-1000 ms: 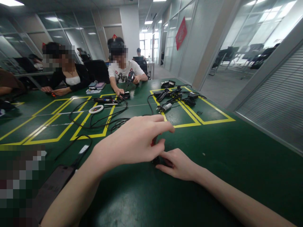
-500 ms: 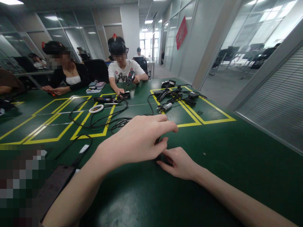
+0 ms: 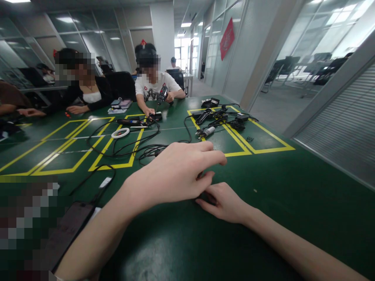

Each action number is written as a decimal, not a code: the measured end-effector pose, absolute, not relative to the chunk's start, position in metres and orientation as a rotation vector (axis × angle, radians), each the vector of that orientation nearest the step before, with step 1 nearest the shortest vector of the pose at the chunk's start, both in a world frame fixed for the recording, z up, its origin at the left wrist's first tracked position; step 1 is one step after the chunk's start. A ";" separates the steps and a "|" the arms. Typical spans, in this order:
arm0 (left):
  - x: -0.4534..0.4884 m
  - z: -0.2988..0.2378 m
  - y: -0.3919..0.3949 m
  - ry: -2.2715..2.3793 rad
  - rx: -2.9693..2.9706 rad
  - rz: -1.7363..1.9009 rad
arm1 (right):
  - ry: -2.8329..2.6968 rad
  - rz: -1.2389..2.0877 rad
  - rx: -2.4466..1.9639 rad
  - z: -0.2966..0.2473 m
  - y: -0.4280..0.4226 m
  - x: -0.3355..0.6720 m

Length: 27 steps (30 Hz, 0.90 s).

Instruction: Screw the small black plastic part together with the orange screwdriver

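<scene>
My left hand (image 3: 178,173) hovers over the green table (image 3: 278,187), fingers curled together in a pinch around a small dark object that is almost wholly hidden beneath it. My right hand (image 3: 224,203) lies on the table just to its right, fingers closed against the same small dark object at its base. Both hands touch each other at the fingertips. What the object is cannot be made out.
Black cables (image 3: 129,146) and a white ring (image 3: 119,133) lie in yellow-taped squares ahead. Dark tools and chargers (image 3: 218,117) sit at the back right. A phone (image 3: 66,230) lies near left. Two people sit across the table, one holding a drill (image 3: 161,95).
The red bit visible between my left fingers a second ago is now covered. Both hands have shifted slightly right and closed tighter together.
</scene>
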<state>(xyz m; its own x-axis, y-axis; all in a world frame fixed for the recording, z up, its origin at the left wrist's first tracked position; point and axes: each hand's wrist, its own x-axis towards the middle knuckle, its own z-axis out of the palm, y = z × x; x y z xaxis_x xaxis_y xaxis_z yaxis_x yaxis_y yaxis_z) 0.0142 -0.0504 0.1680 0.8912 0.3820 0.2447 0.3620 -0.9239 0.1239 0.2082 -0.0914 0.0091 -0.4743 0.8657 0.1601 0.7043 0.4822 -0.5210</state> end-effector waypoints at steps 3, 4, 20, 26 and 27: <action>0.014 0.171 -0.053 0.546 2.965 0.406 | -2.311 0.582 -1.290 0.007 -0.092 0.209; 0.014 0.172 -0.053 0.536 2.966 0.405 | -2.307 0.589 -1.289 0.007 -0.092 0.209; 0.012 0.174 -0.063 0.535 2.998 0.357 | -2.300 0.638 -1.231 0.008 -0.094 0.209; 0.009 0.175 -0.062 0.499 2.999 0.371 | -2.311 0.631 -1.240 0.009 -0.096 0.210; 0.008 0.174 -0.062 0.520 3.004 0.374 | -2.312 0.638 -1.247 0.009 -0.097 0.211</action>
